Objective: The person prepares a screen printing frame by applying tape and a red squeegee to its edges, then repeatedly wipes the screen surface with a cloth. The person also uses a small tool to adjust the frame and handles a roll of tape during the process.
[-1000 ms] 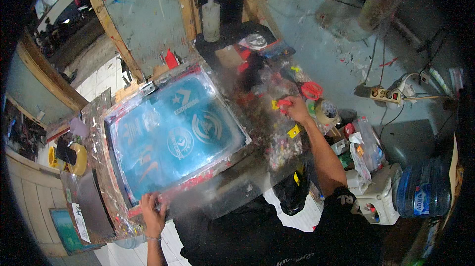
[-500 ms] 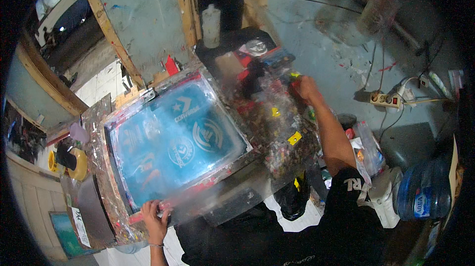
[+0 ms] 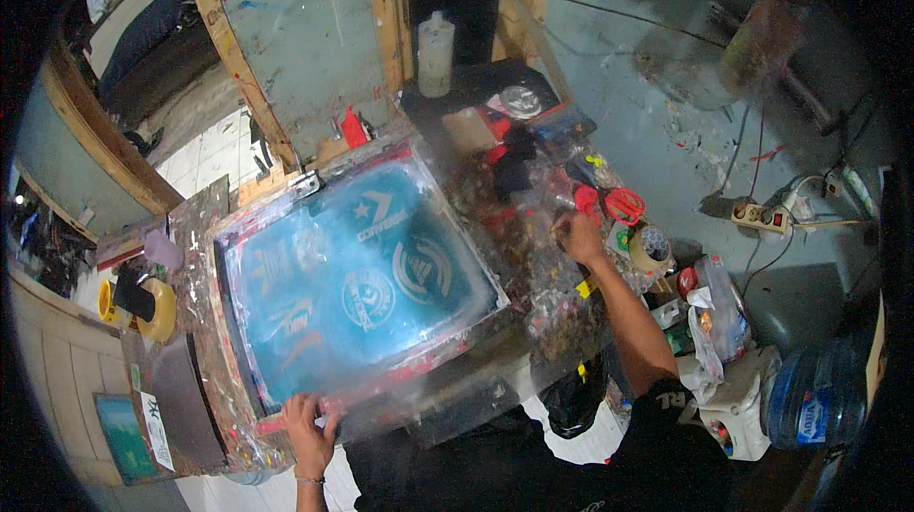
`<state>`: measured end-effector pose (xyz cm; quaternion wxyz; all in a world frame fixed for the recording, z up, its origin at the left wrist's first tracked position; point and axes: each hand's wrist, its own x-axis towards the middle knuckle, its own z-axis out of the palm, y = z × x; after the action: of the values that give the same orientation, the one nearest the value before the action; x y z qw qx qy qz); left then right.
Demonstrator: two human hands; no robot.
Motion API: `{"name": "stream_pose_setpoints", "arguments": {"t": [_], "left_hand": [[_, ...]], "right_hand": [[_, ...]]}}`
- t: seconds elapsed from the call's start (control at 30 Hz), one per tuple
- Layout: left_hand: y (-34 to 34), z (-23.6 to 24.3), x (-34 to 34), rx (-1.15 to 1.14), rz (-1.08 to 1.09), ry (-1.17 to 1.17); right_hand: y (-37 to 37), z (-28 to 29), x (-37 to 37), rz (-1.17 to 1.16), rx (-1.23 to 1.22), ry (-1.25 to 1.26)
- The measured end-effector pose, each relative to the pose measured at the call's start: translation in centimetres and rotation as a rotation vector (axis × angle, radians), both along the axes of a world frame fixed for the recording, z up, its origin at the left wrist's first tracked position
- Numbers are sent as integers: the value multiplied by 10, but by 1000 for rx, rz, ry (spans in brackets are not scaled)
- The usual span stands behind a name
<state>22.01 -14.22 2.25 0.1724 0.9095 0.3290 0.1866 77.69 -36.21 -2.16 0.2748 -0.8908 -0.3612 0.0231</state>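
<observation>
A screen-printing frame (image 3: 360, 279) with a teal mesh and pale logo stencils lies on the paint-stained bench (image 3: 200, 388). My left hand (image 3: 309, 441) has its fingers curled over the frame's front edge. To the frame's right, my right hand (image 3: 581, 240) is bent with closed fingertips over the cluttered bench surface; what is in them I cannot make out. Just beyond that hand lie a red object (image 3: 586, 198) and red-handled scissors (image 3: 625, 205), with a tape roll (image 3: 651, 247) to their right and a yellow piece (image 3: 586, 288) nearer me.
A white bottle (image 3: 435, 55) and silver lid (image 3: 522, 102) stand at the back. Yellow tape (image 3: 156, 317) sits at left. A power strip (image 3: 760, 219) with cables is by the wall; a plastic canister (image 3: 738, 398) and blue water jug (image 3: 800, 402) are at lower right.
My right hand held a red object, moved to the back of the bench, and has come back nearer without it. My left hand stays on the frame; the view has shifted slightly.
</observation>
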Motion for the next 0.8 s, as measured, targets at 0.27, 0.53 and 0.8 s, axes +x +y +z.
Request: {"name": "stream_pose_setpoints", "arguments": {"t": [0.27, 0.53, 0.8], "left_hand": [[-1, 0, -3, -54, 34, 26], [1, 0, -1, 7, -11, 25], [10, -38, -29, 23, -32, 45]], "right_hand": [[59, 51, -4, 36, -269, -120], [178, 40, 41, -292, -171, 71], [190, 3, 90, -277, -202, -74]]}}
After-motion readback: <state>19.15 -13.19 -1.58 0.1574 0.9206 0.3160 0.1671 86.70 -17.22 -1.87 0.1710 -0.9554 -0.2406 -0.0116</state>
